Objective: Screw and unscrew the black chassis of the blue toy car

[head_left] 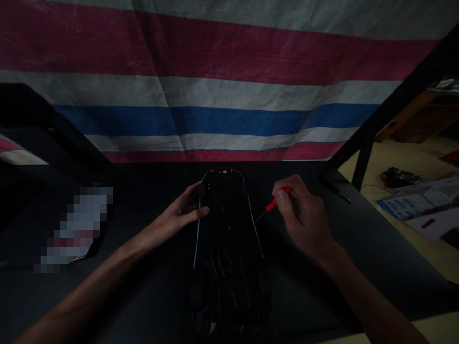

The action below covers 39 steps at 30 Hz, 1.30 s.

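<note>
1. Background: a striped sheet (pixel 229 57) in red, white and blue hangs at 12 o'clock, behind a black table (pixel 143 291). Dim light. Clock centred on the car.
2. Dark model car (pixel 229 239) directly in front of me, its length running 12 to 6 o'clock, underside apparently up; thin blue lines edge both sides, and a small red spot shows on it.
3. My left hand (pixel 188 209) grips the car's edge at 10–11 o'clock — thumb over the top, the other fingers partly hidden.
4. My right hand (pixel 303 212), at 2 o'clock, is closed round a red-handled screwdriver (pixel 274 202). Its shaft slants down-left to the car's edge at 1–2 o'clock — cannot tell whether the tip touches.
5. A blurred-out object (pixel 77 227) lies at 9 o'clock, well apart. A slim dark tool (pixel 340 192) lies at 2 o'clock, beyond my right hand.
</note>
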Each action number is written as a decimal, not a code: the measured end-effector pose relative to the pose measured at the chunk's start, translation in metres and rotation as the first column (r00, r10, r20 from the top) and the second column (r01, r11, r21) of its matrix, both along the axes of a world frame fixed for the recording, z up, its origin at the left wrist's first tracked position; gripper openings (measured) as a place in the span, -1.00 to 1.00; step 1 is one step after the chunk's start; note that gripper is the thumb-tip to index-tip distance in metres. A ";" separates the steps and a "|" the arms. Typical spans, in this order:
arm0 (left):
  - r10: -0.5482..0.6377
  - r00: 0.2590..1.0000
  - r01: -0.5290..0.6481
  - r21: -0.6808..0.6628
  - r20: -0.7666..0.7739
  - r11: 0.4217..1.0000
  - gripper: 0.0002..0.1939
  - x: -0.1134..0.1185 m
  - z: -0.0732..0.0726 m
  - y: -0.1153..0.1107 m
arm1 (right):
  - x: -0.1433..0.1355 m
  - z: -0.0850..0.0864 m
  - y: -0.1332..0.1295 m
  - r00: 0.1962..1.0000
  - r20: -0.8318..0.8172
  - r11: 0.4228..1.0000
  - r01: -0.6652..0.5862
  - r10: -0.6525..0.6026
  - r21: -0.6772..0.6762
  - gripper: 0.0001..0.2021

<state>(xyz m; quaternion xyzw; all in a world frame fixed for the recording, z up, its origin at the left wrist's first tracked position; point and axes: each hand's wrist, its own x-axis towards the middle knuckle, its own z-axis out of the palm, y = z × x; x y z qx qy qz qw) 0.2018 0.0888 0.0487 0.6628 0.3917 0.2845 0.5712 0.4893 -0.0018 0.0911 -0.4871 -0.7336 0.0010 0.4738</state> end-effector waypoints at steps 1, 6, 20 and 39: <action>0.001 1.000 -0.001 -0.008 0.002 1.000 -0.13 0.000 0.000 0.000 | 0.000 0.000 0.000 1.000 0.013 1.000 -0.005 0.005 -0.002 -0.88; 0.011 1.000 -0.010 -0.064 0.014 0.998 -0.07 0.001 0.003 -0.002 | -0.001 -0.001 -0.001 0.996 0.086 0.999 -0.038 0.036 0.017 -0.90; -0.013 1.000 0.013 -0.060 0.006 0.998 -0.16 -0.001 0.001 0.000 | -0.006 0.004 -0.004 0.987 0.162 0.999 -0.026 0.020 0.034 -0.87; -0.011 1.000 0.010 -0.038 -0.013 0.999 -0.11 -0.003 -0.002 0.001 | -0.013 0.040 0.008 0.865 0.454 0.976 -0.203 0.214 -0.073 -0.78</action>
